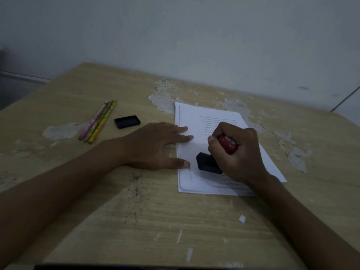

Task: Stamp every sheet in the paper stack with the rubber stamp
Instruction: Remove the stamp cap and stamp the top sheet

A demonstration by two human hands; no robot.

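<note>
Rubber stamp (209,164) on paper stack (196,117), left edge pinned

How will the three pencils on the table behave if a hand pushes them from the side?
The pencils look thin and long, so they are probably light and would slide easily on the table. They lie loose, side by side and touching, so a push would likely scatter them. They may roll, but whether their bodies are round cannot be told in this dim view.

One paper stack (196,117), one rubber stamp (209,162), one black ink pad (127,121), three pencils (98,121), two hands.
</note>
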